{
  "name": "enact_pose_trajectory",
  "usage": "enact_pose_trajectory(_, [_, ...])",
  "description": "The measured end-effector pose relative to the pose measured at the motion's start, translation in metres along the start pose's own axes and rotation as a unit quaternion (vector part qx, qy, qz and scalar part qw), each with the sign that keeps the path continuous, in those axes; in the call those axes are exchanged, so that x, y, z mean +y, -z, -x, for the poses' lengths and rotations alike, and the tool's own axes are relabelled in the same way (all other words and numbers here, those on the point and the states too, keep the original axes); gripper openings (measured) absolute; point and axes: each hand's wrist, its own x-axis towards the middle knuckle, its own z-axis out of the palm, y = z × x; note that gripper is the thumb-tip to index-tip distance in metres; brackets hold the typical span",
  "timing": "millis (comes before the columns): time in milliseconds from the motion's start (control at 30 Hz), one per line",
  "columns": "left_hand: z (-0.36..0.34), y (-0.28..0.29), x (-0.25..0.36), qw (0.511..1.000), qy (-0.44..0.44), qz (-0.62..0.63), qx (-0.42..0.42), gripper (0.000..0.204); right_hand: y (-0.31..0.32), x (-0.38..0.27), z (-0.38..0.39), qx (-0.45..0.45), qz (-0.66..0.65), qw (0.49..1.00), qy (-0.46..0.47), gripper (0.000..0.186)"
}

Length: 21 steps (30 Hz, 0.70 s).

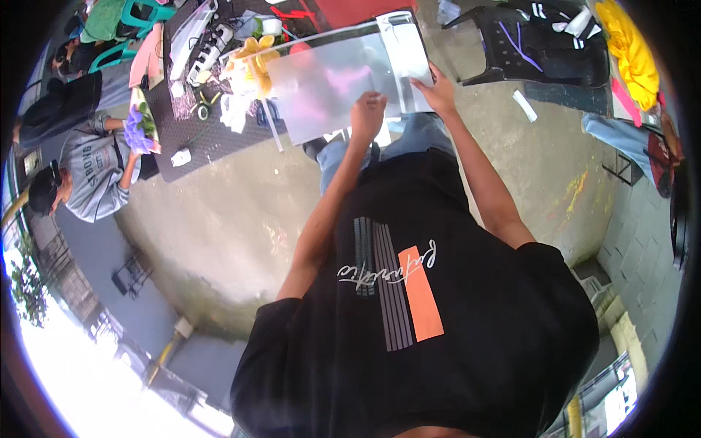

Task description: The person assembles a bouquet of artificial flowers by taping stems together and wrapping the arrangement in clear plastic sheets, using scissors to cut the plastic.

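In front of me lies a clear, flat panel (pixel 274 120) with a frosted, translucent sheet (pixel 321 95) over it. A white strip (pixel 403 55) runs along its right end. My left hand (pixel 369 114) is above the sheet's near right part, fingers curled in; whether something thin is between them cannot be made out. My right hand (pixel 438 91) grips the panel's right edge at the white strip, thumb on top and index finger along the side. Yellow artificial flowers (pixel 252 66) stand beside the panel's left end. Pink and red shapes show blurred through the sheet.
A dark table (pixel 204 150) to the left bears a power strip (pixel 209 55), scissors (pixel 209 104) and loose pieces. At far left a person in grey (pixel 95 168) holds purple flowers (pixel 139 131). A black chair (pixel 515 47) and yellow cloth (pixel 631 58) are at right.
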Motion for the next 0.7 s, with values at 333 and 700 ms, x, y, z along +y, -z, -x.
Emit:
enact_pose_trajectory(333, [-0.036, -0.084, -0.016, 0.983, 0.166, 0.021, 0.071, 0.051, 0.022, -0.033, 0.002, -0.097, 0.018, 0.990, 0.099, 0.068])
enact_pose_trajectory(700, [-0.037, -0.109, -0.033, 0.956, 0.184, -0.132, 0.187, 0.042, 0.025, -0.037, 0.001, -0.146, 0.088, 0.980, 0.106, 0.083])
